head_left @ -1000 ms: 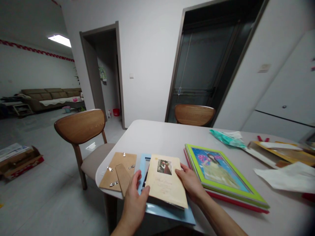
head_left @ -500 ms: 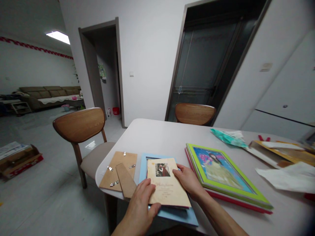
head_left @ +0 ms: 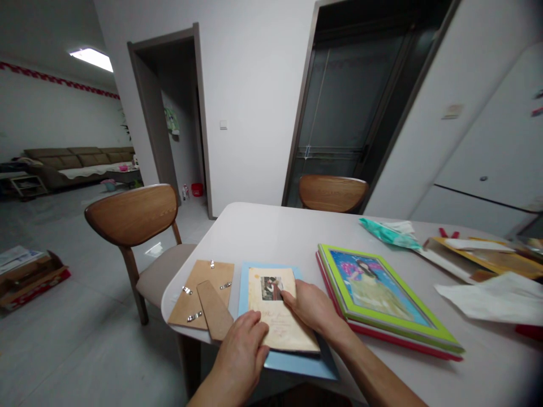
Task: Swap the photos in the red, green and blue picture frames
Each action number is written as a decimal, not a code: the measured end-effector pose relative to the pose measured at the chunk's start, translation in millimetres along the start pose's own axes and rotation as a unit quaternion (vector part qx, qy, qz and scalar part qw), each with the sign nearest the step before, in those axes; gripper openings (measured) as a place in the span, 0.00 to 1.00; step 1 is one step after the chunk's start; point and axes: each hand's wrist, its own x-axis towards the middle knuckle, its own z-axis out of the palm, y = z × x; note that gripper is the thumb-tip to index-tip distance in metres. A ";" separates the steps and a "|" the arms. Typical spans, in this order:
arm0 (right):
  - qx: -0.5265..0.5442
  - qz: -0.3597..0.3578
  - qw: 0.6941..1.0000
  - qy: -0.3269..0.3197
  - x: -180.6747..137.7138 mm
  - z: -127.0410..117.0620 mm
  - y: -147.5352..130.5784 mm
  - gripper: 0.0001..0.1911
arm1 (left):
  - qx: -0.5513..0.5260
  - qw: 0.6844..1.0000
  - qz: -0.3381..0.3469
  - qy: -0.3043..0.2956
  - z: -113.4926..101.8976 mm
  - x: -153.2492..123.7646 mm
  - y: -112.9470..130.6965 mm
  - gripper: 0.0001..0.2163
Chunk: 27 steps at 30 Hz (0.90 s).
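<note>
A cream card [head_left: 288,332] with a small photo and faint script print lies over a light blue picture frame [head_left: 299,364] at the table's near edge. My left hand [head_left: 242,347] holds its lower left side, fingertips on top. At the upper right edge, my right hand [head_left: 313,308] grips it, thumb across the front near the photo. Most of the frame's opening is hidden under the card. To the left lies a brown backing board [head_left: 180,311] with metal clips and a stand leg [head_left: 214,311] angled toward my left hand.
Right of my hands, a green picture frame [head_left: 373,282] showing a figure in a yellow dress rests on a red one [head_left: 441,355]. Beyond are a teal wrapper [head_left: 388,233], a yellow envelope [head_left: 487,260] and white paper [head_left: 492,299]. Wooden chairs [head_left: 136,217] stand around the white table [head_left: 263,232].
The cream card has lowered and now lies flatter over the blue frame. My right thumb has moved inward across its front, beside the photo. The view has shifted slightly.
</note>
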 end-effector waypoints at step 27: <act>-0.031 -0.261 0.965 0.015 -24.1 19.9 -40.3 0.11 | 0.022 0.999 -0.001 -0.031 -6.3 -15.8 -8.3 0.17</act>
